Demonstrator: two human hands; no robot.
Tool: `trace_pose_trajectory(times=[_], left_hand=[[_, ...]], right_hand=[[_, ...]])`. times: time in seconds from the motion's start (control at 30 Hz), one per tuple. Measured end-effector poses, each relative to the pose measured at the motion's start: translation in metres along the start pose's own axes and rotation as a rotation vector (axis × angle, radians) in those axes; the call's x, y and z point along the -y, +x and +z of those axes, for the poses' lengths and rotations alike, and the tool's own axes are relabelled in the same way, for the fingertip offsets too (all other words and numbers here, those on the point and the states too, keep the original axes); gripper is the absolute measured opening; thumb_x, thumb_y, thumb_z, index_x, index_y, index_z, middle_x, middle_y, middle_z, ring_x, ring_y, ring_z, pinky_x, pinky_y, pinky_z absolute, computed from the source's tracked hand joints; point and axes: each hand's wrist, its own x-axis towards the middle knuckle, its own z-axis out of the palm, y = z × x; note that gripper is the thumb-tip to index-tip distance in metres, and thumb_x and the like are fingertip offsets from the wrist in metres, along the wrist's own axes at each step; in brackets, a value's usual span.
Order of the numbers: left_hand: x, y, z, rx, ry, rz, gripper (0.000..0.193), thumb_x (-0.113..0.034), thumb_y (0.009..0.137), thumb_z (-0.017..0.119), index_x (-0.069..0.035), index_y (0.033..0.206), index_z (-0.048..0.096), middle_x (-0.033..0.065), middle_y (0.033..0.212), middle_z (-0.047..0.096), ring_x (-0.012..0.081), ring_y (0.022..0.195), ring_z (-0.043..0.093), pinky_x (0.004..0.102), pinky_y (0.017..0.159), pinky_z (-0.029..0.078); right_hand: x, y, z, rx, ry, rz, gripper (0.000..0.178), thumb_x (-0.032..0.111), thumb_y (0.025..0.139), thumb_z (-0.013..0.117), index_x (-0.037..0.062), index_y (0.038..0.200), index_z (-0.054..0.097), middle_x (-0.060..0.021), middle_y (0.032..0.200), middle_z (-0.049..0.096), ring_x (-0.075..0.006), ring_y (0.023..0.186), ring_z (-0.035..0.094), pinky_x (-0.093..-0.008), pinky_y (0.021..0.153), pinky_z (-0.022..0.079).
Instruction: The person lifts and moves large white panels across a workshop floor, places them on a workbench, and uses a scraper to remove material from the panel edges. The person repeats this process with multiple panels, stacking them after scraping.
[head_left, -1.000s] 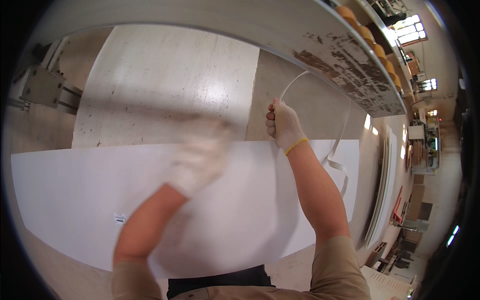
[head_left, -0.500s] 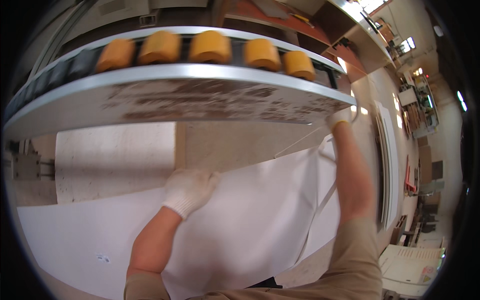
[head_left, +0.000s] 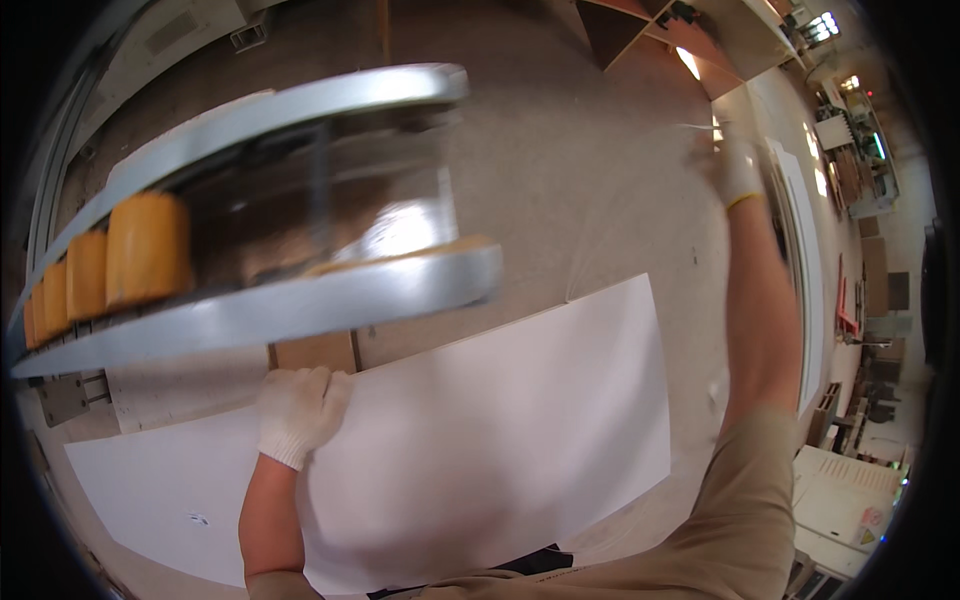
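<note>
A large white panel (head_left: 500, 430) lies in front of my body, with a small pale label (head_left: 199, 519) near its left end. My left hand (head_left: 303, 415), in a white knitted glove, grips the panel's far edge, fingers curled over it. Stretched out far to the right, my right hand (head_left: 735, 170) wears a white glove with a yellow cuff edge. It is off the panel and smeared by motion, so its fingers cannot be made out. A thin pale streak shows beside them; whether it is held cannot be told.
A metal-railed conveyor section (head_left: 400, 285) with orange rollers (head_left: 148, 248) spans the left, above the panel's far side. Another pale board (head_left: 185, 385) lies beneath it. At right stand leaning white sheets (head_left: 800, 270) and a light-coloured machine cabinet (head_left: 850, 500). Wooden shelving (head_left: 690, 40) is at the back.
My right hand has swung up and away from the panel's right end. The loose, creased white sheeting there is gone from view. My left hand sits further left, and the conveyor appears shifted left.
</note>
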Motion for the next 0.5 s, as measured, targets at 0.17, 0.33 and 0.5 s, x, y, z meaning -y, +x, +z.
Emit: trace_pose_trajectory(times=[0.17, 0.33, 0.5], left_hand=[[-0.047, 0.022, -0.013, 0.014, 0.026, -0.153, 0.041, -0.027, 0.101, 0.047, -0.003, 0.076, 0.068, 0.0208, 0.073, 0.069, 0.0421, 0.074, 0.07, 0.0551, 0.068, 0.053], [-0.121, 0.06, 0.022, 0.177, 0.133, 0.106, 0.037, -0.032, 0.102, 0.044, -0.006, 0.094, 0.07, 0.0168, 0.082, 0.073, 0.0422, 0.077, 0.071, 0.0569, 0.068, 0.055], [-0.121, 0.059, 0.035, 0.182, 0.025, 0.088, 0.043, -0.035, 0.105, 0.041, -0.008, 0.084, 0.069, 0.0158, 0.077, 0.072, 0.041, 0.072, 0.07, 0.0558, 0.067, 0.053]], right_hand=[[-0.094, -0.173, 0.081, 0.842, -0.797, 0.13, 0.032, 0.035, 0.103, 0.061, 0.0085, 0.12, 0.064, -0.0049, 0.107, 0.069, -0.0173, 0.094, 0.068, -0.0314, 0.079, 0.054], [-0.166, -0.172, 0.102, 0.588, -0.549, 0.275, 0.05, 0.04, 0.108, 0.05, -0.0038, 0.127, 0.064, -0.0218, 0.115, 0.072, -0.0334, 0.111, 0.068, -0.0449, 0.094, 0.053], [-0.127, 0.031, -0.059, 0.151, -1.311, -0.47, 0.039, 0.029, 0.113, 0.04, 0.0035, 0.134, 0.061, -0.0212, 0.133, 0.064, -0.0312, 0.126, 0.061, -0.0422, 0.106, 0.049]])
